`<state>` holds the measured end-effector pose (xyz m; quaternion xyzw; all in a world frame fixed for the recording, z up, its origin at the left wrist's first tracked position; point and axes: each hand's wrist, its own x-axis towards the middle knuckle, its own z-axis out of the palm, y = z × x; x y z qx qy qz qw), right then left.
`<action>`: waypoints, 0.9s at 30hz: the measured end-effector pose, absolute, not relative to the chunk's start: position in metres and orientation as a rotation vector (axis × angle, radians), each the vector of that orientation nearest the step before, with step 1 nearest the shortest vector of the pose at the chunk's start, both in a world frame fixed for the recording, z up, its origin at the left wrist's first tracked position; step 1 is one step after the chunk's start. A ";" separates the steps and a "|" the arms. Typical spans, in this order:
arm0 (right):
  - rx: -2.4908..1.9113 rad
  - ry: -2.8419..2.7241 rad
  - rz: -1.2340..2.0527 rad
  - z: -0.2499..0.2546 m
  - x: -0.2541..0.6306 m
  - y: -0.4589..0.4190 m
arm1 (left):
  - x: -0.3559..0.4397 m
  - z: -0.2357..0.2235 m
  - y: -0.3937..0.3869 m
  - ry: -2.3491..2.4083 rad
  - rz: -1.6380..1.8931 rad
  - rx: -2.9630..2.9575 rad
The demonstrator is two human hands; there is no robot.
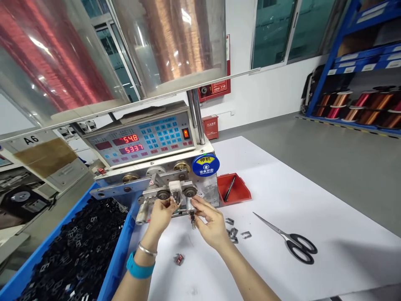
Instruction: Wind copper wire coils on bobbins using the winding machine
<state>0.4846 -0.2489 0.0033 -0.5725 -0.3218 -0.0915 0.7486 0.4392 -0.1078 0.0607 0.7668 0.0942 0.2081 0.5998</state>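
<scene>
nearest the camera, both forearms reach forward over the white bench (313, 200). the left wrist carries a blue band (138, 269) and a thin metal bracelet (147, 250). a small wound coil (178, 259) lies on the bench between the forearms, apart from both.

the left hand (161, 213) is at the front of the winding machine (156, 167), fingertips pinched narrow on a small part at the spindle (175, 193) (the part itself is too small to identify). the right hand (210, 223) is just beside it, fingers closed narrow around a short dark pin or shaft (192, 219) that hangs below the spindle.

to the left, touching the bench edge, a blue bin (117, 259) holds a heap of small black parts (78, 246). just right of the right hand, a few loose black parts (233, 232) lie on the bench. further right, well apart, black-handled scissors (290, 238) lie flat, closed.

behind the hands, a red tray (241, 194) with a dark pen-like tool (229, 188) sits against the machine's right side. a round blue tag (205, 164) hangs on the machine front. the control panel (140, 140) above shows red digits, 548 and 5337, beside a blue keypad.

overhead, large spools of copper wire (169, 37) sit under clear covers. far right, blue shelving (360, 62) holds more spools.
</scene>
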 end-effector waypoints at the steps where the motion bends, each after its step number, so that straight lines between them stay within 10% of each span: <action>1: -1.251 -0.708 -0.205 0.003 0.485 -0.249 | 0.439 0.058 -0.109 0.210 0.459 1.768; 14: -1.256 -0.755 -0.223 -0.004 0.487 -0.248 | 0.446 0.051 -0.113 0.256 0.284 1.526; 21: -1.276 -0.759 -0.206 -0.002 0.488 -0.250 | 0.415 0.052 -0.126 0.290 0.799 1.922; 27: -1.296 -0.769 -0.205 -0.004 0.488 -0.250 | 0.450 0.073 -0.097 0.312 -0.016 1.236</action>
